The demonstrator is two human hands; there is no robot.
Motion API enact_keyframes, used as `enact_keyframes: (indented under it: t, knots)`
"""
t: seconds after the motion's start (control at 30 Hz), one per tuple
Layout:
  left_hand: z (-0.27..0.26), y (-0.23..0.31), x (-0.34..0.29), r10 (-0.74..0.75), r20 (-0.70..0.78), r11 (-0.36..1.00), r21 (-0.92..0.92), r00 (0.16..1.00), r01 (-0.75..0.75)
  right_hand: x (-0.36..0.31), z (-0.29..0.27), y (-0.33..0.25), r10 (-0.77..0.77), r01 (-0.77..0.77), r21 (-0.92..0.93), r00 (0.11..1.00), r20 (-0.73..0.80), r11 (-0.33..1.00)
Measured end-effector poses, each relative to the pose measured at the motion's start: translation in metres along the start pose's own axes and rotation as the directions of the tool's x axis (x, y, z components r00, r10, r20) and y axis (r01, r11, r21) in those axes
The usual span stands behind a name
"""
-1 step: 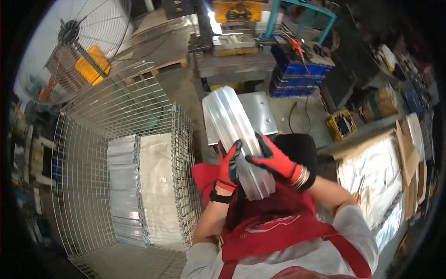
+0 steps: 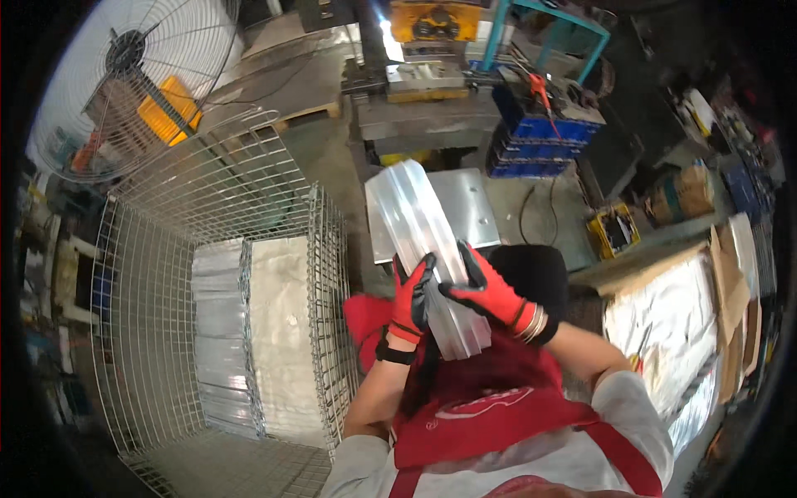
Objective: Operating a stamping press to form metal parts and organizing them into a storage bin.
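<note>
A long, shiny, ribbed metal profile (image 2: 419, 220) slants in front of my body, its far end up and to the left and its near end over the red apron (image 2: 506, 378). It may be several nested pieces; I cannot tell. My left hand (image 2: 409, 303), in a red and black glove, grips its left edge. From the right, my right hand (image 2: 496, 292), gloved alike, holds the opposite edge with its thumb across the top face. Beyond the profile lies a flat metal plate (image 2: 469, 207), partly covered by it.
On my left stands a wire mesh cage (image 2: 324, 274) with stacked ribbed metal pieces (image 2: 220, 324) and a cream sheet (image 2: 286, 349). An open cardboard box (image 2: 730, 290) is at right. Ahead are a yellow-headed machine (image 2: 436, 23) and blue crates (image 2: 535, 153). A large fan (image 2: 124, 54) stands far left.
</note>
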State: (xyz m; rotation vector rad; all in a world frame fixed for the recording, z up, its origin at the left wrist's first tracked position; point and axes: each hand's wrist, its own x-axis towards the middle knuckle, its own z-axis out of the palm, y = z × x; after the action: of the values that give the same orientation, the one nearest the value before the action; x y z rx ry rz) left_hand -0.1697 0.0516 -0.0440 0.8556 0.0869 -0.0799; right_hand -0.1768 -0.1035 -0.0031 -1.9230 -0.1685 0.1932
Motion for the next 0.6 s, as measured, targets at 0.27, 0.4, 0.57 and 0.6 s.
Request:
enact_keyframes:
  t: [0.27, 0.4, 0.57, 0.6]
  knots:
    - [0.036, -0.049, 0.112, -0.183, -0.183, 0.983, -0.014, 0.966, 0.184, 0.076, -0.033, 0.059, 0.111, -0.099, 0.064, 0.969, -0.222, 0.993]
    - [0.049, -0.057, 0.157, 0.008, -0.108, 0.407, 0.909, 0.994, 0.095, 0.105, -0.055, 0.103, 0.068, -0.137, -0.218, 0.952, -0.297, 0.966]
    - [0.044, -0.097, 0.166, 0.043, -0.212, 0.104, 0.973, 0.976, 0.207, 0.121, -0.064, 0.143, 0.073, -0.174, -0.622, 0.98, -0.184, 0.763]
    - [0.046, -0.097, 0.168, 0.06, -0.232, 0.166, 0.961, 0.971, 0.22, 0.126, -0.065, 0.14, 0.089, -0.178, -0.548, 0.979, -0.185, 0.818]
